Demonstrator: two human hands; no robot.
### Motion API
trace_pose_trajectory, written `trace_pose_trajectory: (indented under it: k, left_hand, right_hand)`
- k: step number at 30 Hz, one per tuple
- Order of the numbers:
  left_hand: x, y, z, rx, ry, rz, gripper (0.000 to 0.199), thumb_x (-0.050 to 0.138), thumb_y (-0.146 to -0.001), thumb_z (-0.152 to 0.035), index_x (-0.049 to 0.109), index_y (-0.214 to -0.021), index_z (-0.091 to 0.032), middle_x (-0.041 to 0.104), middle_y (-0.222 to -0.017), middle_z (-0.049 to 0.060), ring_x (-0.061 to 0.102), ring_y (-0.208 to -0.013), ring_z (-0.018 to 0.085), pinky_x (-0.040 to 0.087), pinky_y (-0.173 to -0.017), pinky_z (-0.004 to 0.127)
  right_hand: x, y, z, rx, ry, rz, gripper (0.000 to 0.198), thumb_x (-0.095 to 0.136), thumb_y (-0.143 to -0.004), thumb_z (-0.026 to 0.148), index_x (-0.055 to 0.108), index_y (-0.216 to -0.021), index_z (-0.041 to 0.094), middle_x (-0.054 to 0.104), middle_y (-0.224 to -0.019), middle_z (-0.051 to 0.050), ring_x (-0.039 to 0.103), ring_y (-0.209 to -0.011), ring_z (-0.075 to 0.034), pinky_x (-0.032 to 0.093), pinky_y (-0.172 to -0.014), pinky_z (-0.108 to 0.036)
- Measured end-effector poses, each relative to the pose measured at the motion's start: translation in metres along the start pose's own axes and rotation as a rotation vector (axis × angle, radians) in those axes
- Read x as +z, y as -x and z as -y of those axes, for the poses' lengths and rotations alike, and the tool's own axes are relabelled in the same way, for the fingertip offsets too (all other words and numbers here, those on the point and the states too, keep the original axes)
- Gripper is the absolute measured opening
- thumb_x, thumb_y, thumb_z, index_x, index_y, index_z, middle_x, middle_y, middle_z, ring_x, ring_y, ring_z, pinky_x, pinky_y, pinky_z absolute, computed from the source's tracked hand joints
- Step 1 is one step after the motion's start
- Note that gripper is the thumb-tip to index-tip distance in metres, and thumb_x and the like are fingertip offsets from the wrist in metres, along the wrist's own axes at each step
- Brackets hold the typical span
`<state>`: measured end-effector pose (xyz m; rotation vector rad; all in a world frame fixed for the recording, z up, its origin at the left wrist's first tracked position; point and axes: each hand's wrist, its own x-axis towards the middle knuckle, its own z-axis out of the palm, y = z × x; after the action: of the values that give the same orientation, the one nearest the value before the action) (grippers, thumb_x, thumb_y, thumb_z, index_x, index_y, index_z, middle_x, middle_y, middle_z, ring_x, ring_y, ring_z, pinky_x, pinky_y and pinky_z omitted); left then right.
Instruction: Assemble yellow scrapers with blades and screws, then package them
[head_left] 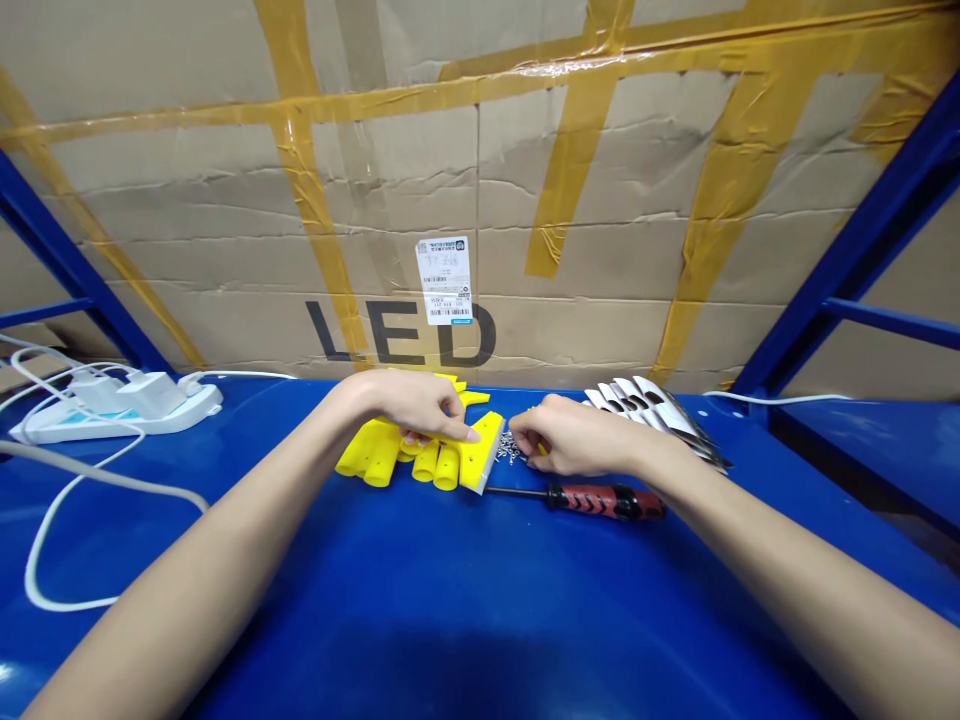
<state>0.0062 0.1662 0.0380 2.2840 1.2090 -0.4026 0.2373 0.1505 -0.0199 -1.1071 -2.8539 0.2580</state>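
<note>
By screws [511, 448], right grip [568, 437] perhaps pinching.

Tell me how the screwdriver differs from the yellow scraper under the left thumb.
The screwdriver has a red-and-black handle and dark shaft; the yellow scraper has a pale edge strip. The screwdriver is long and slim, the yellow scraper broad and flat at its head. The screwdriver lies on the blue table; the left grip holds the yellow scraper. Both are near the small screws.
</note>
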Motion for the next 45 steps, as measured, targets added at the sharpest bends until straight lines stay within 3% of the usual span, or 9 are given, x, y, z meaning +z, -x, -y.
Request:
trace_pose_trajectory:
  k: [6,9,13,19,28,39,45]
  left_hand:
    - [0.0,-0.001,0.001,-0.006,-0.004,0.01,0.055,0.052,-0.083,-0.072,0.055,-0.068,-0.019,0.055,-0.057,-0.001,0.048,-0.052,0.013,0.038,-0.052,0.026]
    - [-0.001,-0.002,0.001,0.018,-0.04,-0.006,0.053,0.051,-0.086,-0.069,0.054,-0.067,-0.019,0.055,-0.056,-0.001,0.048,-0.05,0.013,0.037,-0.052,0.026]
    - [0.0,-0.002,-0.001,0.041,-0.026,-0.036,0.048,0.053,-0.087,-0.064,0.057,-0.07,-0.019,0.057,-0.058,-0.001,0.051,-0.052,0.013,0.039,-0.052,0.025]
    - [-0.001,0.002,-0.005,0.087,0.002,-0.055,0.048,0.055,-0.085,-0.064,0.061,-0.074,-0.018,0.059,-0.061,0.001,0.056,-0.055,0.015,0.041,-0.053,0.024]
    - [-0.006,0.003,0.009,0.104,0.089,-0.078,0.045,0.055,-0.086,-0.062,0.061,-0.074,-0.018,0.058,-0.061,0.0,0.056,-0.058,0.015,0.043,-0.054,0.024]
    - [-0.006,0.003,0.01,0.102,0.145,-0.079,0.048,0.058,-0.085,-0.063,0.058,-0.068,-0.018,0.058,-0.059,0.001,0.053,-0.056,0.014,0.039,-0.051,0.024]
    - [-0.003,0.001,0.005,0.155,0.182,-0.024,0.05,0.056,-0.087,-0.065,0.055,-0.068,-0.018,0.052,-0.057,-0.001,0.049,-0.054,0.012,0.039,-0.052,0.024]
  right_hand:
    - [-0.004,0.001,-0.005,0.031,-0.098,-0.009,0.015,0.057,-0.067,0.005,0.052,-0.069,0.019,0.057,-0.064,0.004,0.046,-0.059,-0.01,0.029,-0.057,-0.025]
    - [-0.012,0.004,-0.004,-0.005,-0.143,-0.201,0.016,0.062,-0.072,0.009,0.049,-0.07,0.019,0.055,-0.063,0.005,0.046,-0.057,-0.01,0.031,-0.058,-0.025]
    - [-0.014,0.002,0.006,-0.199,-0.069,-0.475,0.016,0.063,-0.083,0.015,0.049,-0.076,0.019,0.056,-0.071,0.002,0.047,-0.063,-0.011,0.034,-0.061,-0.025]
    - [-0.004,-0.003,0.017,-0.331,0.312,-0.496,0.019,0.045,-0.093,0.007,0.054,-0.08,0.018,0.045,-0.069,-0.001,0.041,-0.065,-0.016,0.028,-0.057,-0.028]
    - [-0.005,0.0,0.021,-0.391,0.543,-0.537,0.02,0.046,-0.09,0.003,0.059,-0.085,0.017,0.057,-0.07,-0.004,0.043,-0.069,-0.02,0.033,-0.062,-0.032]
    - [-0.001,0.009,0.016,-0.355,0.409,-0.496,0.014,0.051,-0.093,0.014,0.062,-0.083,0.014,0.062,-0.078,-0.007,0.053,-0.076,-0.019,0.039,-0.064,-0.03]
    - [0.011,0.008,0.012,-0.404,0.479,-0.639,0.022,0.047,-0.095,0.006,0.06,-0.08,0.015,0.067,-0.08,-0.008,0.05,-0.073,-0.019,0.041,-0.063,-0.031]
